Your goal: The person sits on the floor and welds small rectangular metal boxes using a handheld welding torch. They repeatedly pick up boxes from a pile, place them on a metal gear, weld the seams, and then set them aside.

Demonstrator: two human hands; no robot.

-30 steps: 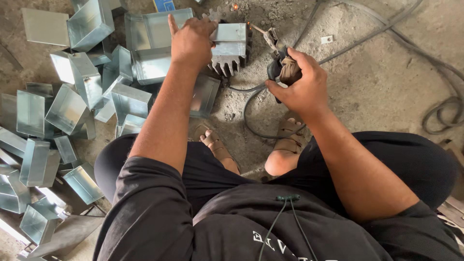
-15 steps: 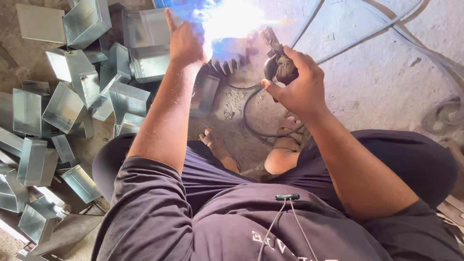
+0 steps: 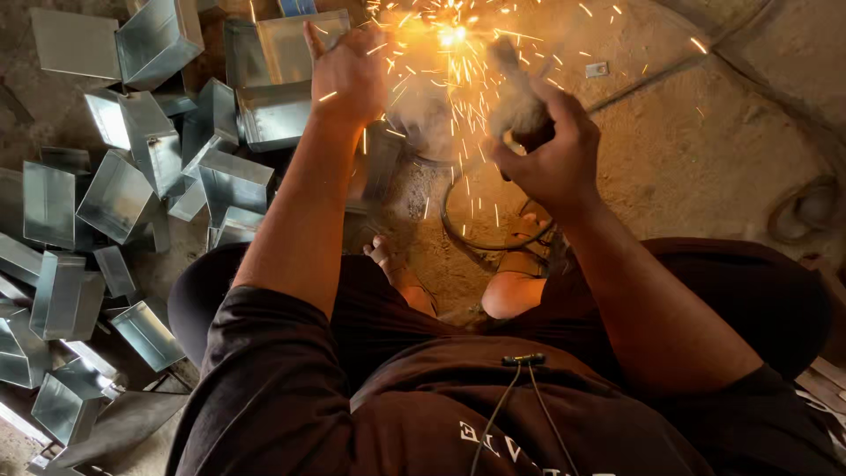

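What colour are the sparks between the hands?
Bright orange-yellow sparks, seen in the head view.

Gripped in right hand (image 3: 555, 159): dark welding holder (image 3: 520, 110), tilted toward spark burst. Under left hand (image 3: 348, 75): grey sheet-metal box (image 3: 291, 53) (open-topped), lay on concrete, edge glowing orange.

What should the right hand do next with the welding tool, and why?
Probably lift the tool a little off the metal piece. Sparks fly thickly between both hands, and the bare left hand rests right beside them, so a short pause would let the person check the joint, which the glare now hides.
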